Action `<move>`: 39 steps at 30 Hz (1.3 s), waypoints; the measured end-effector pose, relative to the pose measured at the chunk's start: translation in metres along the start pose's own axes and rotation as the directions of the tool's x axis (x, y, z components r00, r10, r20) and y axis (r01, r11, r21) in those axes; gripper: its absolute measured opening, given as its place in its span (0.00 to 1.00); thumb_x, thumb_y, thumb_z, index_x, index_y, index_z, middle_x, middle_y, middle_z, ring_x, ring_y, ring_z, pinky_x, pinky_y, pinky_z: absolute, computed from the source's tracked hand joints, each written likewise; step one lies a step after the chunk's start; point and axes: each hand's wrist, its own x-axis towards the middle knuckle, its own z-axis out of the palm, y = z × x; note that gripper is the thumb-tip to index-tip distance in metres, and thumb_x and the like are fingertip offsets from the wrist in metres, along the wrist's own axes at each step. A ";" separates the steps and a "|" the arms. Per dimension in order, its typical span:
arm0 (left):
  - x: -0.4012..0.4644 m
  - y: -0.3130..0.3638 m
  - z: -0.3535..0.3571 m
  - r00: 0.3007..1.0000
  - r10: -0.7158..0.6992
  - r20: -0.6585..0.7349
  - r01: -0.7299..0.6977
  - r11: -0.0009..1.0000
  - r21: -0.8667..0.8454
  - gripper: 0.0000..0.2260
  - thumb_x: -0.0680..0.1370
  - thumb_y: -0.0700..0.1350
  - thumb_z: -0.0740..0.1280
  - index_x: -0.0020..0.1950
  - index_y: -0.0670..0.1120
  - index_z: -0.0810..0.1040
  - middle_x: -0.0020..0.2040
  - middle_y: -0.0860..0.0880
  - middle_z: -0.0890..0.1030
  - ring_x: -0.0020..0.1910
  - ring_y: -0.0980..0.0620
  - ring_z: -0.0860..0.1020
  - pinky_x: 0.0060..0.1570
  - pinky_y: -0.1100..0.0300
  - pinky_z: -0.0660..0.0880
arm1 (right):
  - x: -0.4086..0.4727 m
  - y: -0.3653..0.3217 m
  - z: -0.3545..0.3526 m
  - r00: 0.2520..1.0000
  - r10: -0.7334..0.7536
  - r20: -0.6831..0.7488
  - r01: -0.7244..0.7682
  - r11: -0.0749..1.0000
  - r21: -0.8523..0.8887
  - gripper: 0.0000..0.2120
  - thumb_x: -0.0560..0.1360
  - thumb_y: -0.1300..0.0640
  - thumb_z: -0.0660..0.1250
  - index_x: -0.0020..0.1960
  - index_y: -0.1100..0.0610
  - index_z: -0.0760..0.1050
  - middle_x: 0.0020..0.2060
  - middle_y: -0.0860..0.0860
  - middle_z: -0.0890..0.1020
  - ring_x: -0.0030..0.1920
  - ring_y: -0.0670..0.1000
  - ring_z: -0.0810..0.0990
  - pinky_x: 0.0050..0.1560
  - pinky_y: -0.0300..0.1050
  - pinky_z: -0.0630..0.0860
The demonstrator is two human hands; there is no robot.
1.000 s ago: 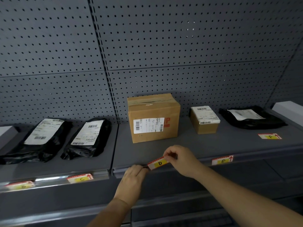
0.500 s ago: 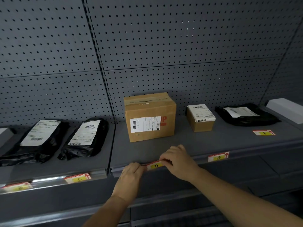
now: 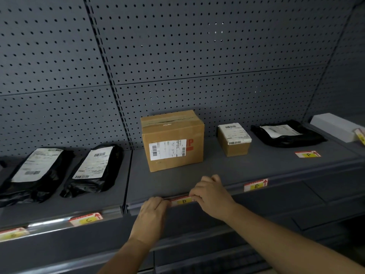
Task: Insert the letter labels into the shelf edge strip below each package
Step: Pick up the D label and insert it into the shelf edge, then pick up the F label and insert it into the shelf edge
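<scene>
The D label [image 3: 182, 201], red and white with a yellow patch, sits in the shelf edge strip [image 3: 233, 188] below the large cardboard box [image 3: 172, 140]. My left hand [image 3: 152, 215] pinches its left end and my right hand [image 3: 210, 193] presses its right end. Label C [image 3: 86, 219] is in the strip under a black mailer [image 3: 94, 169]. Label E [image 3: 255, 185] is in the strip below the small box [image 3: 233, 139]. Label F [image 3: 307, 154] lies loose on the shelf in front of a flat black mailer [image 3: 286, 133].
Another black mailer [image 3: 33, 171] lies at far left above a further label [image 3: 12, 233]. A white box [image 3: 335, 126] stands at far right with a label [image 3: 360, 136] by it. Grey pegboard [image 3: 177, 56] backs the shelf; a lower shelf [image 3: 296, 220] sits beneath.
The D label went from being held tilted above the shelf edge down into the strip. Both hands lowered with it and now press its ends.
</scene>
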 end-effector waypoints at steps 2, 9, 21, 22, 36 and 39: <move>0.001 0.002 0.000 1.000 0.007 -0.030 -0.007 1.000 0.012 0.08 0.72 0.39 0.65 0.48 0.48 0.79 0.44 0.51 0.75 0.44 0.48 0.74 0.46 0.58 0.67 | -0.001 -0.001 -0.001 1.000 -0.002 -0.001 0.002 1.000 -0.005 0.09 0.80 0.53 0.60 0.53 0.49 0.79 0.47 0.44 0.81 0.51 0.48 0.69 0.51 0.48 0.60; 0.002 0.009 0.001 0.993 -0.021 -0.119 0.023 1.000 0.016 0.10 0.75 0.46 0.60 0.47 0.46 0.80 0.43 0.51 0.76 0.43 0.47 0.75 0.47 0.54 0.69 | -0.005 0.009 -0.010 0.999 0.014 -0.037 -0.011 0.997 0.080 0.09 0.78 0.51 0.63 0.55 0.50 0.78 0.49 0.46 0.79 0.53 0.48 0.70 0.55 0.48 0.65; 0.095 0.163 0.060 0.932 0.016 -0.361 0.016 0.996 0.085 0.07 0.71 0.48 0.65 0.45 0.49 0.81 0.42 0.51 0.79 0.42 0.47 0.73 0.45 0.52 0.62 | -0.071 0.170 -0.057 0.966 0.160 -0.202 -0.109 0.964 0.241 0.04 0.75 0.53 0.68 0.47 0.51 0.80 0.40 0.46 0.81 0.44 0.47 0.75 0.53 0.51 0.72; 0.115 0.187 0.072 0.941 0.037 -0.336 -0.017 0.998 0.061 0.07 0.72 0.49 0.66 0.46 0.49 0.81 0.43 0.51 0.78 0.42 0.47 0.73 0.45 0.52 0.62 | -0.080 0.194 -0.065 0.961 0.183 -0.208 -0.131 0.962 0.240 0.04 0.75 0.53 0.68 0.47 0.51 0.80 0.39 0.45 0.81 0.44 0.48 0.75 0.53 0.52 0.72; 0.328 0.401 0.213 0.937 -0.284 0.202 0.274 0.959 0.079 0.15 0.78 0.59 0.62 0.60 0.52 0.76 0.55 0.49 0.75 0.57 0.46 0.72 0.53 0.49 0.72 | -0.171 0.450 -0.143 0.812 0.584 0.002 -0.564 0.782 0.265 0.11 0.75 0.45 0.66 0.54 0.48 0.78 0.48 0.47 0.79 0.48 0.50 0.79 0.51 0.51 0.77; 0.337 0.406 0.216 0.908 -0.337 0.249 0.317 0.941 0.117 0.15 0.78 0.57 0.62 0.62 0.53 0.75 0.57 0.50 0.71 0.59 0.46 0.70 0.55 0.47 0.70 | -0.168 0.457 -0.143 0.809 0.587 0.042 -0.574 0.772 0.272 0.15 0.75 0.44 0.65 0.59 0.48 0.77 0.52 0.49 0.78 0.51 0.52 0.78 0.54 0.52 0.76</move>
